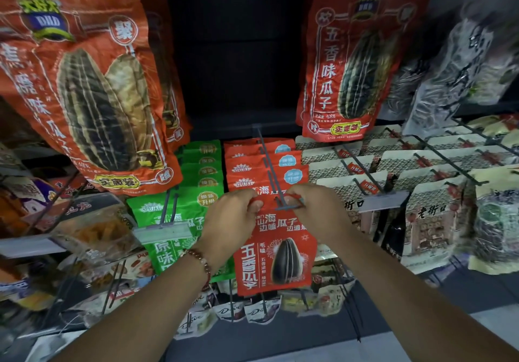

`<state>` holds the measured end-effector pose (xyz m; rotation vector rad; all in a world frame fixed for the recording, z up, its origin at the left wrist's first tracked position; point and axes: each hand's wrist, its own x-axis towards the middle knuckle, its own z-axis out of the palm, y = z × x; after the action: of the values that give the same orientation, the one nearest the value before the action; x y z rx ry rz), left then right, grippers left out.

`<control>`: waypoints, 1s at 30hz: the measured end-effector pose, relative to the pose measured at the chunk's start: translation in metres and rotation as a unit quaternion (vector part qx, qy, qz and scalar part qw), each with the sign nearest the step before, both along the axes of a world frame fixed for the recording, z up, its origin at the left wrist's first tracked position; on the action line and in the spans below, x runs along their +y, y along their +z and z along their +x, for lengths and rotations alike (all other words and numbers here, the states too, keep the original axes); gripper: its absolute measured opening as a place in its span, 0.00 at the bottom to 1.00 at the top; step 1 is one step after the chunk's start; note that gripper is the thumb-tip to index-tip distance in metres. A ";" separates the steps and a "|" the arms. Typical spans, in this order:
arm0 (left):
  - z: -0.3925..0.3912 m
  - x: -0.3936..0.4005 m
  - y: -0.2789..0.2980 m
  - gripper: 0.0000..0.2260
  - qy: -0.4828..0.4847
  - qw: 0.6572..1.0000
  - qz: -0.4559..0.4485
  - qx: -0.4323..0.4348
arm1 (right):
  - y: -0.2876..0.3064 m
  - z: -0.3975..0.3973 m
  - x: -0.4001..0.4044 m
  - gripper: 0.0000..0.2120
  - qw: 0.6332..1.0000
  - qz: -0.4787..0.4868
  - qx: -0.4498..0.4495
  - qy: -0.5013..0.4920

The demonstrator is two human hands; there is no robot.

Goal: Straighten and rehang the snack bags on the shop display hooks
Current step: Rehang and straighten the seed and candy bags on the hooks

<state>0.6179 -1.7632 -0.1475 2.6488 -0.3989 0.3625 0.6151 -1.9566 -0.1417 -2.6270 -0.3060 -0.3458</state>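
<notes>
Red sunflower-seed bag (pixel 276 252) hangs at centre, top edge up at the tip of the grey display hook (pixel 268 170), face toward camera, roughly upright. Left hand (pixel 233 218) pinches the bag's top-left corner, fingers curled tight, thumb on the front. Right hand (pixel 314 210) pinches the top-right corner right at the hook tip; fingers curled closed on the bag edge. Can't tell if the hang hole is over the hook, hands cover it. Beaded bracelet (pixel 200 263) on left wrist.

Behind the bag, a row of same red bags (pixel 264 165) on the hook, far side. Green bags (pixel 168 210) just left, touching the left hand's side. Patterned white bags (pixel 362 176) just right. Big orange bags upper left (pixel 84 86) and upper right (pixel 348 61) overhang; dark open gap between them above the hook
</notes>
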 end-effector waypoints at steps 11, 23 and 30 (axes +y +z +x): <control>0.023 -0.003 -0.009 0.08 0.004 1.000 0.020 -0.011 | -0.007 0.022 0.008 0.11 0.999 -0.011 0.021 -0.033; -0.043 0.014 -0.028 0.24 -0.061 0.992 0.072 -0.080 | -0.027 -0.058 -0.006 0.30 0.996 -0.038 0.029 -0.073; -0.061 0.013 -0.059 0.26 -0.149 0.986 0.069 -0.012 | -0.043 -0.111 -0.014 0.32 0.988 0.009 0.082 -0.130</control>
<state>0.5567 -1.7506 -0.2069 2.6638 -0.8428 0.2811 0.5041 -1.9710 -0.1849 -2.6591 0.0954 -0.2129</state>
